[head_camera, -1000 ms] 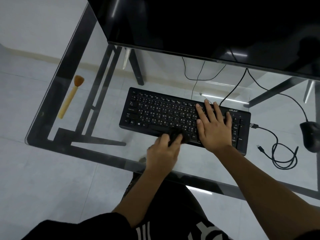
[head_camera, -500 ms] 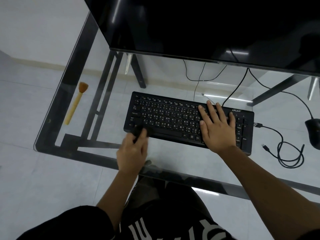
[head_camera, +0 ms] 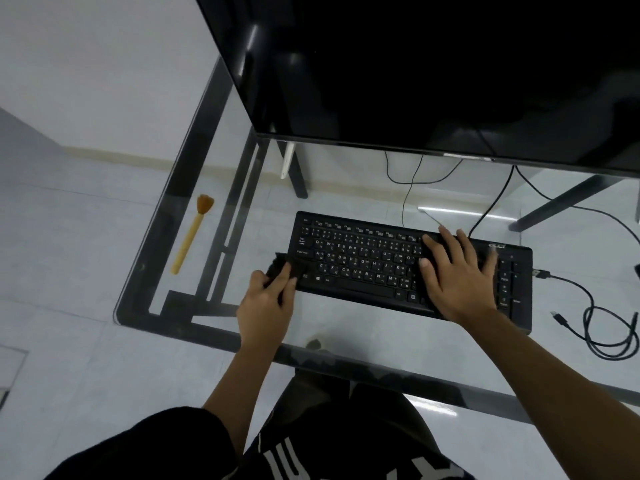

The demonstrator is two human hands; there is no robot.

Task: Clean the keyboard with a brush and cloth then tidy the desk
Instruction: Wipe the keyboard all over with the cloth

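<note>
A black keyboard (head_camera: 363, 261) lies on the glass desk (head_camera: 346, 327) below a dark monitor (head_camera: 415, 71). My left hand (head_camera: 268, 303) grips a black cloth (head_camera: 282, 266) and presses it on the keyboard's front left corner. My right hand (head_camera: 457, 275) lies flat with spread fingers on the right half of the keys. A brush (head_camera: 192, 235) with a yellow handle and orange bristles lies on the glass far to the left, apart from both hands.
A loose black USB cable (head_camera: 602, 323) coils on the glass right of the keyboard. Thin cables (head_camera: 412, 181) hang behind it under the monitor. The desk's near edge runs just in front of my wrists; my lap shows below.
My left hand has wiped the cloth leftwards along the keyboard's front row, from near the middle to the left corner. My right hand has stayed pressed on the right side.
</note>
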